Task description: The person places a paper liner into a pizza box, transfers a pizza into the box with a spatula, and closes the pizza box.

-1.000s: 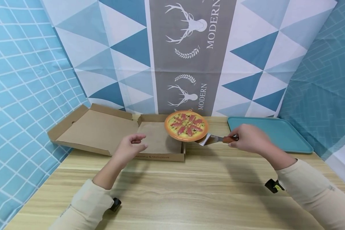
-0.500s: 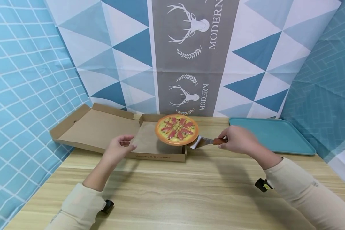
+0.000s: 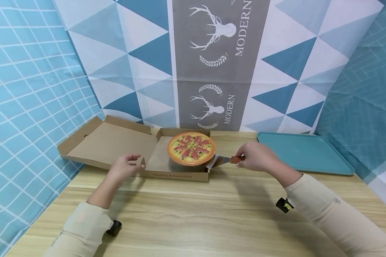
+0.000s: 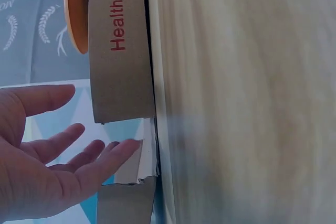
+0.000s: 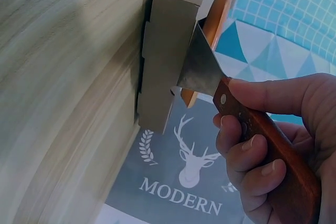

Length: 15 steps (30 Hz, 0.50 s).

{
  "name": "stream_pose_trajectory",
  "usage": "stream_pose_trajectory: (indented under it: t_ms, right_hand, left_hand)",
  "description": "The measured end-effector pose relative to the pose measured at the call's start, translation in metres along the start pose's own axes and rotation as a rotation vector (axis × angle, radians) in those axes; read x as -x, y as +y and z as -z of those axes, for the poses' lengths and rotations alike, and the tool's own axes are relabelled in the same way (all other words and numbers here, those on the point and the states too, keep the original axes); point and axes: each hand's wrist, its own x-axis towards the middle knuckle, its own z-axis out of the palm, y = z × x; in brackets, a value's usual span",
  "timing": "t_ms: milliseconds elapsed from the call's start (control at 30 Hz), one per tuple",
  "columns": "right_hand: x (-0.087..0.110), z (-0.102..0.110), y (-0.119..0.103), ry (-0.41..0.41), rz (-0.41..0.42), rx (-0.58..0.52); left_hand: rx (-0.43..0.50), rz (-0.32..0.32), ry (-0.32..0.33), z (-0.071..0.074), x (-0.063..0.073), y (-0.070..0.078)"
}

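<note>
My right hand (image 3: 257, 157) grips the wooden handle (image 5: 273, 150) of a pizza server, whose metal blade (image 5: 202, 66) reaches over the right wall of a cardboard pizza box (image 3: 177, 176). On the blade rides a round pizza (image 3: 191, 148) with an orange crust, sitting over the box's base; a shadow shows on the liner below it. My left hand (image 3: 123, 169) hovers by the box's front left corner, near the fold to the lid. In the left wrist view its fingers (image 4: 58, 142) are spread and relaxed, with nothing in them, beside the gap in the box's front wall.
The box's lid (image 3: 112, 141) lies folded open to the left, against the blue tiled backdrop. A teal tray (image 3: 308, 151) stands on the wooden table (image 3: 193, 214) at the right. A patterned cloth (image 3: 148, 64) hangs behind the table.
My right hand has carried the pizza on the server leftward and lower, from the box's right edge to over its base. My left hand has drawn back to the left.
</note>
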Motion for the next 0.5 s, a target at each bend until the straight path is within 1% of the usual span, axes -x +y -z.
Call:
stream_pose_trajectory:
  t_ms: [100, 200, 300, 433, 500]
  right_hand:
    - [-0.003, 0.0, -0.003, -0.003, 0.006, 0.001]
    - [-0.007, 0.0, -0.006, -0.004, 0.014, 0.005]
    - [-0.01, -0.001, -0.008, -0.009, 0.027, 0.012]
    - [-0.012, -0.002, -0.008, -0.011, 0.027, 0.017]
    - [-0.013, -0.001, -0.008, -0.015, 0.02, 0.019]
  left_hand:
    - [0.015, 0.008, -0.024, -0.001, -0.002, -0.002]
    - [0.029, 0.031, -0.048, -0.002, -0.003, -0.003]
    - [0.03, 0.055, -0.089, -0.003, -0.004, -0.005]
    - [0.023, 0.061, -0.139, -0.004, -0.007, -0.006]
    - [0.028, 0.061, -0.148, -0.005, -0.008, -0.006]
